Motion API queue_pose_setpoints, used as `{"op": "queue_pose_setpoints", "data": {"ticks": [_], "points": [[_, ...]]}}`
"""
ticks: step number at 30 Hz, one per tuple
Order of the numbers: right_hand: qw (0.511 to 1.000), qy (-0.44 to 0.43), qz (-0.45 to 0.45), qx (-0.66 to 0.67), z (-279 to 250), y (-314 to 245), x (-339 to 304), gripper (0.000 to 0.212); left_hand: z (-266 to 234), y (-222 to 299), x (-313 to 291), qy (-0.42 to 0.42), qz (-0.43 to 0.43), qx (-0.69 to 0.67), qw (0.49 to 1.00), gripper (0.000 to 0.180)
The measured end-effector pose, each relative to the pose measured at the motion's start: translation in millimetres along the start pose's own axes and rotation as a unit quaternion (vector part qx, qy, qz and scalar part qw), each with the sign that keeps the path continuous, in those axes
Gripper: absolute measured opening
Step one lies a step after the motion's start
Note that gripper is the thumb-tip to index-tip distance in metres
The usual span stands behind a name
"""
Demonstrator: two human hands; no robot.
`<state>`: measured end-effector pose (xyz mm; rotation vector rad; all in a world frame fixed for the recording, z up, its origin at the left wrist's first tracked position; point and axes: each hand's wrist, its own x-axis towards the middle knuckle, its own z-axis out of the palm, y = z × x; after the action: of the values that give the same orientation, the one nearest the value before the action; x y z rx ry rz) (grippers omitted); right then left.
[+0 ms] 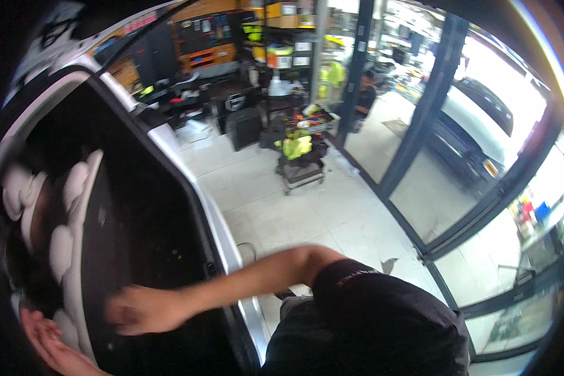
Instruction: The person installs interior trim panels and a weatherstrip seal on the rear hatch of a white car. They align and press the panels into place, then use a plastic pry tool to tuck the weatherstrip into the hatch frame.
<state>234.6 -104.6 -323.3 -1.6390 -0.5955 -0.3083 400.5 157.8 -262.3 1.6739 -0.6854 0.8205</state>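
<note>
The dark lining (150, 219) of the car's boot lies under the right hand (145, 310), and the pale seats (75, 269) with their headrests stand just beyond it. For reaching this deep, I think it is good to lean in steadily, keep the right forearm clear of the white car body (230, 245), and move slowly near the pale seats, which would probably mark easily.

The lining is below the fingers of the right hand; whether they touch it, I am not able to say. These fingers look curled, but they are blurred, so I cannot tell if they have hold of something. The left hand (53, 344) is near the closest headrest, its fingers loosely spread and a little bent, with nothing visible in them.

Outside the car, a trolley (302, 172) with yellow cloth stands on the tiled floor (282, 216), beside the glass doors (413, 188).
</note>
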Motion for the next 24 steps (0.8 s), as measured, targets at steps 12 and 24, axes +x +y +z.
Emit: {"op": "queue_pose_setpoints", "data": {"ticks": [12, 24], "points": [[0.352, 0.43, 0.81, -0.187, -137.0, 151.6, -778.9, 0.036, 322.7, -110.6, -398.0, -0.673, -0.221, -0.097, 0.699, 0.045], [0.377, 0.518, 0.748, -0.175, -291.8, 175.1, -749.0, 0.038, 580.7, -84.2, -459.1, -0.81, -0.201, -0.12, 0.537, 0.049]]}}
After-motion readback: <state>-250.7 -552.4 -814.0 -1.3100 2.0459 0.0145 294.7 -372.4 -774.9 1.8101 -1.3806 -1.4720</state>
